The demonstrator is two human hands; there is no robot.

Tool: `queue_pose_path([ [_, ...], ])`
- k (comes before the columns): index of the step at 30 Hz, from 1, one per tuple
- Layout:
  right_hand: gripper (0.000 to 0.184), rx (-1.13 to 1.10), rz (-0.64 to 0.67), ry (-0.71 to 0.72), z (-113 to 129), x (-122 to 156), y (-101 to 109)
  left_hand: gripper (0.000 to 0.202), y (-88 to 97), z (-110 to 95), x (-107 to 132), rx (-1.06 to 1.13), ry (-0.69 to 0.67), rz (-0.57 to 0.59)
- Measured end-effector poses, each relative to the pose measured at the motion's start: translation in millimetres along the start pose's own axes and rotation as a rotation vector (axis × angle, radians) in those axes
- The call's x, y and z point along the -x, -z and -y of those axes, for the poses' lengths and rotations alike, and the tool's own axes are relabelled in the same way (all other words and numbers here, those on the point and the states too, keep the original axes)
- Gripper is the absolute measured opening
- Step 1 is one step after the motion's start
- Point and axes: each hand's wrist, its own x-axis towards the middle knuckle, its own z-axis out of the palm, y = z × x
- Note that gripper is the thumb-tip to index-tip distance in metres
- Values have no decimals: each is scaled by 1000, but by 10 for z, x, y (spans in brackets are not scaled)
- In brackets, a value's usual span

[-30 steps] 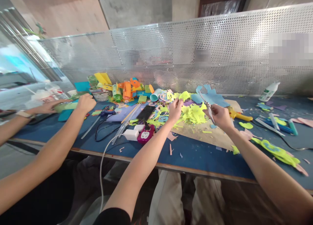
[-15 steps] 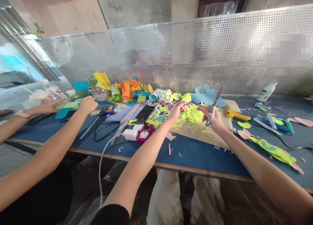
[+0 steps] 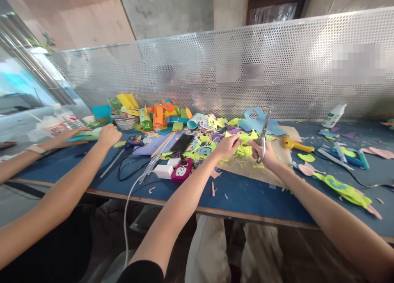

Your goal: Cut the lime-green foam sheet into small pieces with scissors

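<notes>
The left hand [image 3: 227,147] and the right hand [image 3: 265,152] reach forward over the table, close together, with a crumpled, neon yellow-green paper piece [image 3: 250,136] between their fingers. It lies at about 2 o'clock from the left hand and 10 o'clock from the right, near both; its long axis seems to run roughly from 9 to 3, though the fingers and scraps behind blur its outline.

The right hand grips the loops of silver metal scissors [image 3: 265,125], their long axis standing nearly upright, tips towards 12, so the blades run across the paper's line rather than along it. Its forward fingers point at the paper. The left fingertips are drawn narrow at the paper's near-left edge; whether they pinch it, I cannot tell.

A scalloped light-blue paper sheet [image 3: 257,123] lies at 12 o'clock beyond, and a yellow plastic glue gun [image 3: 297,144] at 3 o'clock from the right hand.
</notes>
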Motion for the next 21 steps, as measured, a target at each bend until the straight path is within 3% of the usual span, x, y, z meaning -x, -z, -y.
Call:
queue_pose_path([
  [6, 45, 15, -96, 25, 61, 16, -10, 37, -6, -89, 40, 40, -42, -38],
  [10, 42, -25, -123, 49, 66, 19, -17, 46, -47, -127, 45, 117, 26, -33],
  [15, 41, -184, -177, -19, 65, -14, -28, 47, -56, -152, 46, 220, 78, 36],
  [18, 40, -323, -215, -56, 34, -62, -3, 40, -53, -87, 37, 84, 101, 41],
  [21, 39, -361, -250, -84, -12, -106, 44, 30, -69, 33, 28, -136, 193, -91],
])
